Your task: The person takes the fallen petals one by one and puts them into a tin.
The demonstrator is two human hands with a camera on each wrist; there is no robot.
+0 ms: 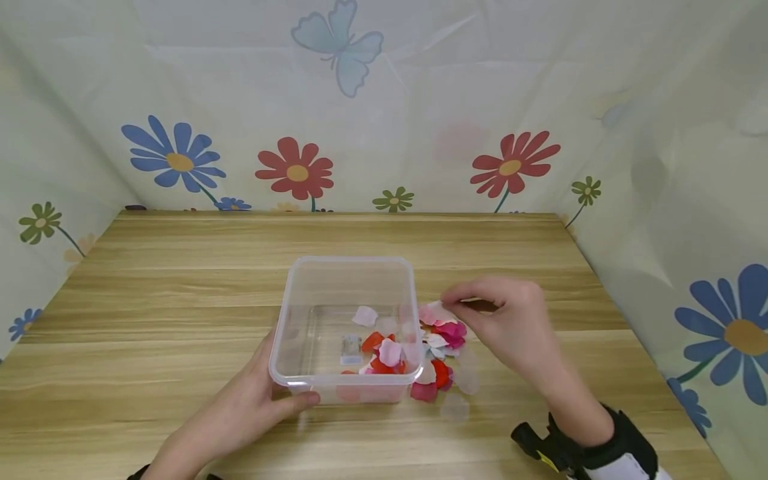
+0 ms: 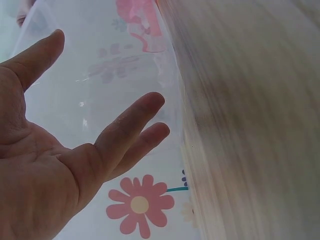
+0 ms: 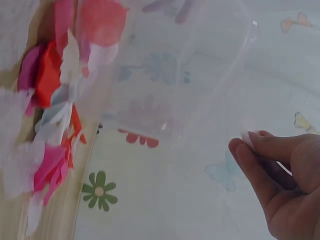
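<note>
A clear plastic box [image 1: 348, 381] stands on the table with its top uncovered. Inside lie red, pink and white flower petals [image 1: 390, 353], mostly toward its right side. My left hand [image 1: 246, 400] rests against the box's left front corner, thumb along the front; in the left wrist view its fingers [image 2: 125, 125] are spread and fairly straight against the wall. To the right of the box is a loose heap of petals [image 1: 451, 333] in pink, red, magenta and white. Above that heap's far end, my right hand [image 1: 516, 327] pinches a small whitish petal [image 3: 247, 139] between thumb and forefinger.
Pale, nearly see-through petals [image 1: 455, 408] lie at the near edge of the heap. The wood-grain table [image 1: 180, 280] extends around the box. A flower-printed cloth [image 1: 420, 100] hangs behind it and at both sides. A black strap [image 1: 624, 433] circles my right wrist.
</note>
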